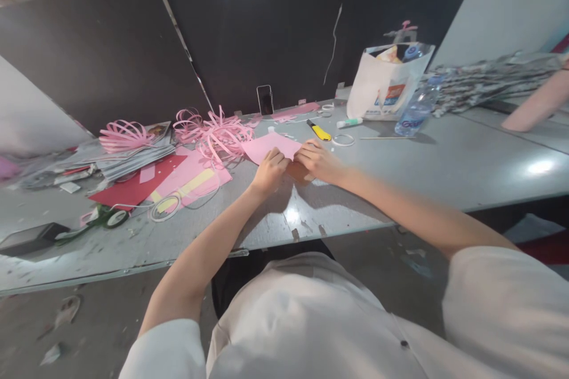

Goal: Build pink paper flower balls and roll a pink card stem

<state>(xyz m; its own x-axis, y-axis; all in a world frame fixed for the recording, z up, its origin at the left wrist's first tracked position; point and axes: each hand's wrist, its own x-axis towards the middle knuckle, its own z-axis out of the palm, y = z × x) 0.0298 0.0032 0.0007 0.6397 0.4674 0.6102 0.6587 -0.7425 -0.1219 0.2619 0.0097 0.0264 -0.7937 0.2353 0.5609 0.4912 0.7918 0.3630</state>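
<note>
A sheet of pink paper (269, 145) lies in front of me, with a small brown piece (299, 173) at its near edge. My left hand (270, 170) has its fingers curled down on the paper's near edge. Close beside it, my right hand (317, 160) pinches the same edge, its fingertips almost meeting the left ones. The fingers hide part of the paper and of the brown piece; what the brown piece is I cannot make out. Just beyond my right hand lie a yellow utility knife (320, 132) and a white ring of cord (343, 140).
Pink paper strip loops (224, 136), a red sheet (137, 182) and coiled wire (165, 208) lie to the left. A phone (265, 99) leans against the dark wall. At right stand a white bag (377, 86) and a water bottle (418, 109). A glue stick (349, 122) lies nearer.
</note>
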